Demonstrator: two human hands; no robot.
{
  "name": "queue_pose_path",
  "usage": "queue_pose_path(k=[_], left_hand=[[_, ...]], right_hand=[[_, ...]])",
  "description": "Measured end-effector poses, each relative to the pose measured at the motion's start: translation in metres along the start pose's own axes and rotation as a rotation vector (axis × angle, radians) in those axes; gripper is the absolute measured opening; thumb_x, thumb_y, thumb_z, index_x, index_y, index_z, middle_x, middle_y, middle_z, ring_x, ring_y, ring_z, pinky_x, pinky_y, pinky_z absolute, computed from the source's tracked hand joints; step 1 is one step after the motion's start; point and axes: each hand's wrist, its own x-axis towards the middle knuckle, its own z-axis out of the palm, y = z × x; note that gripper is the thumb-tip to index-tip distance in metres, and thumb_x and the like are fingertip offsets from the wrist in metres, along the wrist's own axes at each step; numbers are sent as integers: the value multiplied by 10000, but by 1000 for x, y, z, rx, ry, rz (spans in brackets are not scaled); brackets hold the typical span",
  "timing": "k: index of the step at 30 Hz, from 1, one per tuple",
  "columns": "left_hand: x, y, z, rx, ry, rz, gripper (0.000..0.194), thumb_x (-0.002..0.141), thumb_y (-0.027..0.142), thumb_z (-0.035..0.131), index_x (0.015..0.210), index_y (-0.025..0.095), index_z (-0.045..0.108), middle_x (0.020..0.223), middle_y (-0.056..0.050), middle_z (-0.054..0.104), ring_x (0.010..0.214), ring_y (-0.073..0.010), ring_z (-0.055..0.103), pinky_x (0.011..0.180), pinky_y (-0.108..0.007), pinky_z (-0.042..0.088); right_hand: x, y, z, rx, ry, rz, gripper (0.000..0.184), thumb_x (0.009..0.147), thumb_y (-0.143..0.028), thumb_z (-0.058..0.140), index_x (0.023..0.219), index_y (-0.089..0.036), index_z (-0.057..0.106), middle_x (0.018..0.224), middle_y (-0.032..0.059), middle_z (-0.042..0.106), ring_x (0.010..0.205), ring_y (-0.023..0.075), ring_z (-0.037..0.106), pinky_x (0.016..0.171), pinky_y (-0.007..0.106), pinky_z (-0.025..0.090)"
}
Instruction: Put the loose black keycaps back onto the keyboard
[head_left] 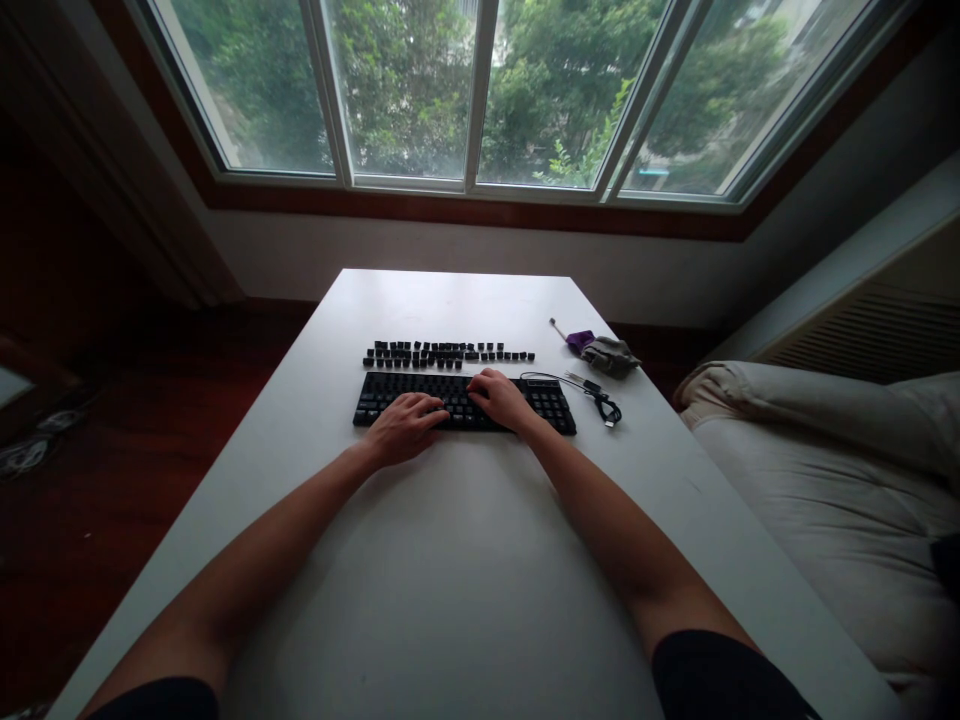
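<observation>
A black keyboard lies on the white table, with part of its middle hidden under my hands. My left hand rests at its lower left part, fingers stretched over the keys and holding nothing that I can see. Over the right-middle keys is my right hand, its fingers bent and drawn together at the keys. Whatever is between those fingertips is too small to make out. Just beyond the keyboard, loose black keycaps lie in rows.
Right of the keyboard lies a coiled black cable with a metal plug. Behind it are a brush, a purple cloth and a grey-green cloth. A cushioned sofa stands along the right, and a window is ahead.
</observation>
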Motion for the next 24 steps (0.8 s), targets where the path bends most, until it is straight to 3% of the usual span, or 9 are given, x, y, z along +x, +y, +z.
queue_pose_path(k=[6, 10, 14, 19, 24], left_hand=[[-2, 1, 5, 27, -74, 24, 508, 937, 274, 588, 1441, 242, 526, 1441, -116, 534, 1299, -292, 482, 1087, -473, 410], [-3, -2, 4, 26, -88, 20, 526, 933, 244, 581, 1454, 248, 511, 1466, -107, 518, 1321, -290, 464, 1101, -474, 399], [-4, -4, 5, 17, -90, 18, 539, 927, 242, 585, 1459, 262, 507, 1463, -104, 524, 1320, -288, 467, 1099, -476, 401], [-3, -4, 6, 0, -73, 8, 532, 930, 254, 585, 1457, 272, 510, 1456, -103, 529, 1301, -280, 483, 1099, -476, 401], [-2, -3, 8, -11, -44, -9, 508, 923, 224, 580, 1427, 279, 542, 1424, -102, 552, 1280, -278, 499, 1090, -480, 406]], right_hand=[[-3, -2, -7, -79, -48, 2, 114, 929, -220, 629, 1010, -212, 709, 1066, 61, 651, 1005, 198, 593, 894, 303, 468], [-11, -18, -12, -271, -87, -68, 206, 957, -283, 611, 1128, -211, 699, 1144, 90, 667, 1110, 237, 571, 941, 331, 457], [-16, -35, -3, -383, -45, -80, 268, 1000, -372, 543, 1098, -172, 693, 1141, 129, 677, 1136, 266, 558, 957, 361, 447], [-22, -32, 9, -339, 35, -56, 378, 1045, -407, 422, 1151, -164, 691, 1200, 157, 680, 1105, 279, 602, 985, 411, 441], [-35, -19, 7, -235, 41, -136, 461, 1021, -441, 484, 1391, -186, 591, 1432, 138, 575, 1277, 303, 543, 1092, 468, 414]])
